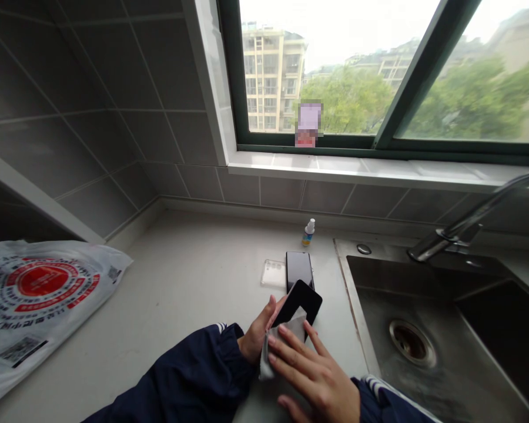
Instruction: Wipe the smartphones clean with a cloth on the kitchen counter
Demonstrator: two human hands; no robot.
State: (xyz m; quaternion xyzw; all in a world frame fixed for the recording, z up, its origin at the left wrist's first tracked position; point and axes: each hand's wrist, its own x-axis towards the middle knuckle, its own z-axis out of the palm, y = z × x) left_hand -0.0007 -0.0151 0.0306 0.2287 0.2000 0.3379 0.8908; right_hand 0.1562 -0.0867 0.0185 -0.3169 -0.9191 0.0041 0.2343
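My left hand [258,335] is closed around a black smartphone [306,299], its dark screen turned up. Over the lower part of that screen lies a thin grey cloth [297,322], with one corner hanging off the near left side. My right hand [315,373] lies on the cloth with fingers stretched out and thumb apart, pressing it against the phone. Just beyond, a second phone [298,267] rests on the counter, partly covered by the held one. A clear phone case [273,273] sits at its left. Behind them stands a small spray bottle [308,233] with a white cap.
A white countertop [194,270] spreads under my arms. On the right is a steel sink [379,311] with a curved faucet [449,235]. A white plastic bag [48,305] with red print lies at the left. The window sill [357,176] runs along the back.
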